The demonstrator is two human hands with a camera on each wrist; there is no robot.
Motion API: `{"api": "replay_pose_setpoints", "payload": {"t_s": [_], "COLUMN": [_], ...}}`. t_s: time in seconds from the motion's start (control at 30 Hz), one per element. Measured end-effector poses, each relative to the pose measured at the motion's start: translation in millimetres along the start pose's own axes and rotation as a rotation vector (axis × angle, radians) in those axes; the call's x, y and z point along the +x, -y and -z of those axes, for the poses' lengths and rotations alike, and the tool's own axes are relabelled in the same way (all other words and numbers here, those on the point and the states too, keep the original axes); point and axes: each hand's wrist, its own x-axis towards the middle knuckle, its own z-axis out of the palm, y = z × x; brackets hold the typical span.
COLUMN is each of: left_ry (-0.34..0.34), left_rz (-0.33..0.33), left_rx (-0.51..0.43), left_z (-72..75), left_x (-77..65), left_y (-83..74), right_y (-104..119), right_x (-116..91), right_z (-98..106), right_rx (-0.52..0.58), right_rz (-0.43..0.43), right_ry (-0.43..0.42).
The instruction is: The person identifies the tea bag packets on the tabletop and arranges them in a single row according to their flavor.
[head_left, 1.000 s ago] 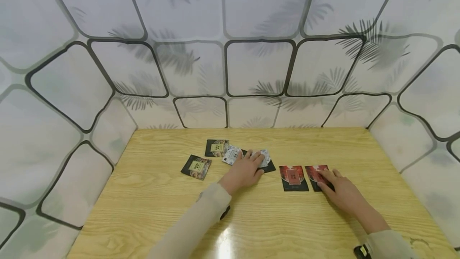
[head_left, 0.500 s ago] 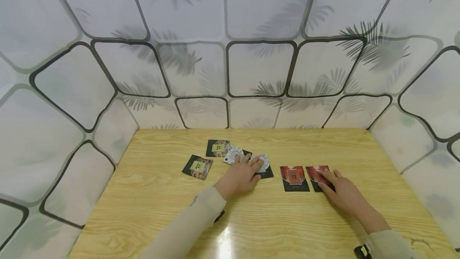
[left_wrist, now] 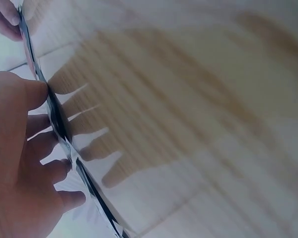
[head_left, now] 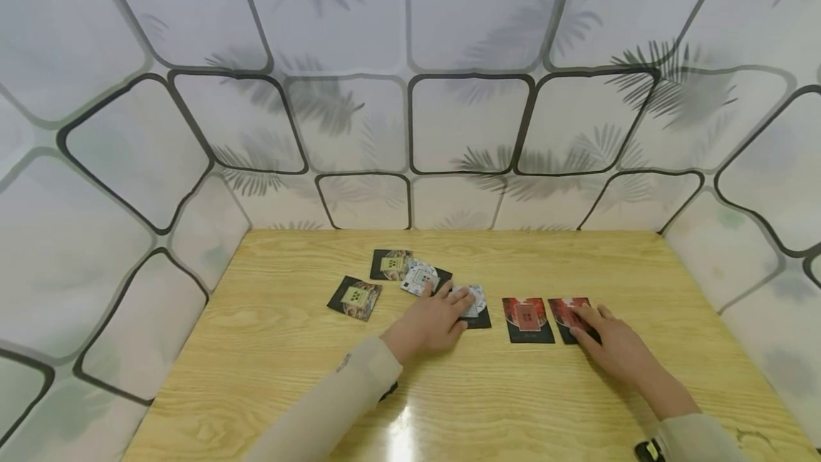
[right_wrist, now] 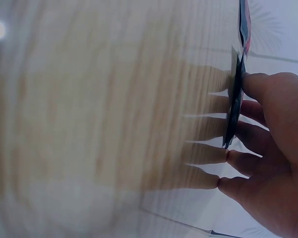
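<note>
My left hand (head_left: 431, 323) rests with spread fingers on a white-and-black sachet (head_left: 479, 316), its fingertips also by the edge of a second white-and-black sachet (head_left: 415, 278). In the left wrist view the left hand (left_wrist: 27, 148) has its thumb and fingertips on the thin sachet edges. The right hand (head_left: 612, 344) lies with its fingertips on a red-and-black sachet (head_left: 564, 312), partly covering it. A matching red-and-black sachet (head_left: 529, 323) lies flat just left of it. From the right wrist view, the right hand (right_wrist: 273, 144) touches the sachet (right_wrist: 234, 106) with thumb and fingers.
Two black sachets with yellow labels lie at the left, one farther back (head_left: 381, 264) touching a white one, one nearer (head_left: 355, 298). All are on a wood-grain table (head_left: 269, 376). Patterned panels (head_left: 449, 127) enclose its back and sides.
The white-and-black sachet under my left hand has turned straighter and slid a little toward me, the hand moving with it. The right hand stays on its red sachet.
</note>
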Motion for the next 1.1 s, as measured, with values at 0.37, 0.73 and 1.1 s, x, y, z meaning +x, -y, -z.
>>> {"api": "replay_pose_setpoints", "payload": {"t_s": [0.37,0.73,1.1], "left_ry": [-0.002,0.002,-0.021], "left_rz": [-0.024,-0.055,-0.069], "left_rx": [0.02,0.042,0.049], "left_z": [-1.4,-1.4,-5.3], "left_x": [1.0,-1.8,-3.7], "left_y": [-4.6,-10.0,-15.4], "right_y": [-1.4,-1.9,-2.8], "right_x": [0.4,0.5,-0.5], "right_z": [-1.0,-1.9,-4.4], "right_rx": [0.0,-0.009,0.003], "right_rz": [-0.01,-0.009,0.006], "right_ry": [0.001,-0.016,-0.016]}}
